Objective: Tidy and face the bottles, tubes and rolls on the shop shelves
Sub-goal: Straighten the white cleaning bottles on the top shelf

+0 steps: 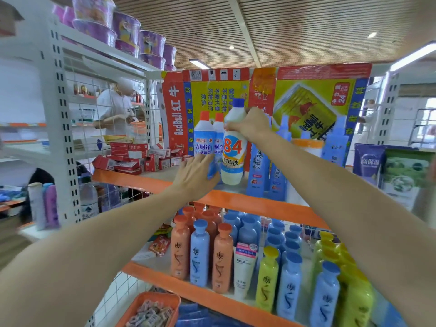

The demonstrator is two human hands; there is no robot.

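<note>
While gripping the 84 bottle (233, 147) by its neck with the right hand (253, 122), steadying the red-capped bottle (203, 140) at nine o'clock with flat left hand (195, 175) fingers. Label facing out, bottle not yet set down on the orange shelf (146, 182). Lower rows look neat; small red boxes (132, 159) still messy.

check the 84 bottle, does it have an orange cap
No, the 84 bottle that the right hand grips near the neck has a blue cap; the orange caps sit on the toilet cleaner bottles beside it.

white bottle (233, 147): "84" | cardboard box (175, 114): "RedBull" | tube (244, 267): "Facial"
</note>
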